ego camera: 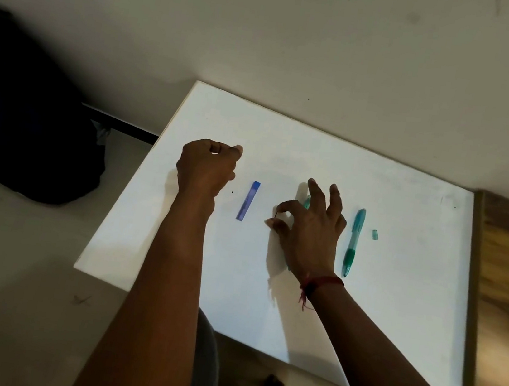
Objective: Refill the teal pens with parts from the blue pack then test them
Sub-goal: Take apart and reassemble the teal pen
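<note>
Forearms (162, 278) stretch over the white table (396, 294). Risk: the thin dark refill (277, 213), pinched between thumb and forefinger of the right hand (313, 230), likely snaps or slips if squeezed. Other fingers spread above one teal pen (307, 202); second teal pen (353, 242) lies right, blue pack (248, 200) left. Left hand (205, 169) curled, contents unclear.

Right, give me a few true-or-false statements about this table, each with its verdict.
1. The blue pack lies flat on the white table. True.
2. The right hand grips the blue pack. False: it pinches a thin dark refill, apart from the pack.
3. A teal pen lies to the right of the right hand. True.
4. The small teal cap sits on that pen. False: it lies loose beside it.
5. The left hand lies flat, fingers straight. False: its fingers are curled.
</note>
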